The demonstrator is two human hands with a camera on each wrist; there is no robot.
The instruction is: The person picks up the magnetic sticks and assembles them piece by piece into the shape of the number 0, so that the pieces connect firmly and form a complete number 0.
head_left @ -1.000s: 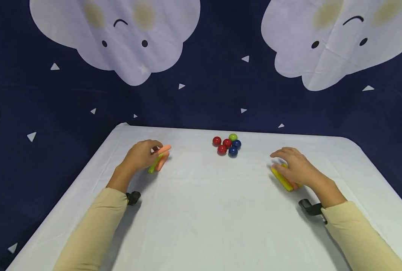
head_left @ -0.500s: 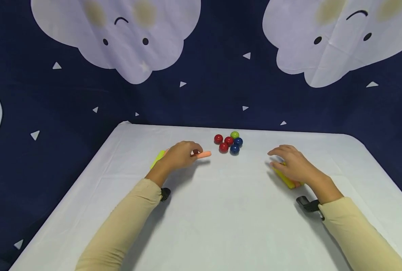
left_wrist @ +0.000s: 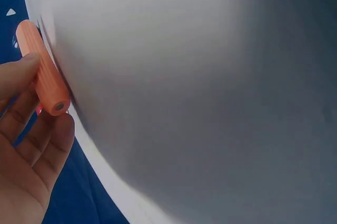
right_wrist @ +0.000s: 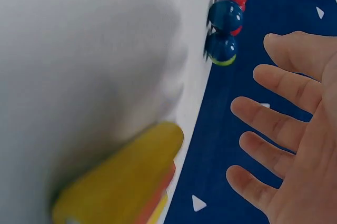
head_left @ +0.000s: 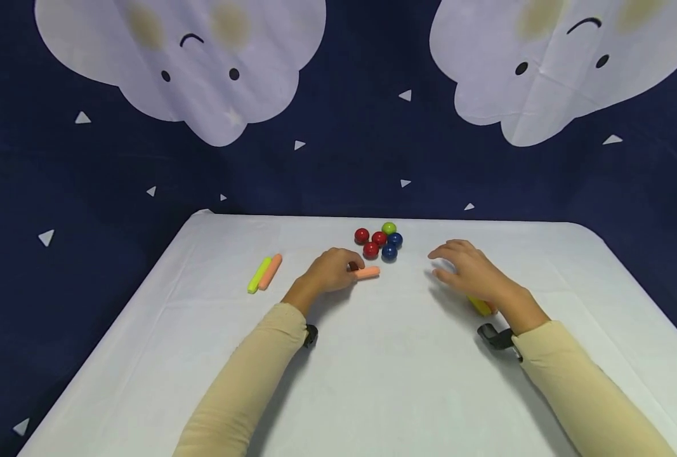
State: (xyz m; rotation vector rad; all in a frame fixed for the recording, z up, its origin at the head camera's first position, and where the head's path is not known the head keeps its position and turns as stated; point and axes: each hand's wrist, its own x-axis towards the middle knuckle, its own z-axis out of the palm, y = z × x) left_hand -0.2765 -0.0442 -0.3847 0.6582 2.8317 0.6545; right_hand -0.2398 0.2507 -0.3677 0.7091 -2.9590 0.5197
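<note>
While the left hand (head_left: pixel 331 270) pinched a ribbed orange stick (head_left: pixel 368 273), probably light, stiff and best held mid-length, the right hand (head_left: pixel 471 270) hovered empty and loosely spread

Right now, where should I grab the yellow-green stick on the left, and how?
I'd pinch the yellow-green stick across its middle, coming down from above and the left. It's long and thin and lies flat, with its left side open. The orange stick beside it lies close along its right side, seemingly leaving little room for a finger there.
</note>
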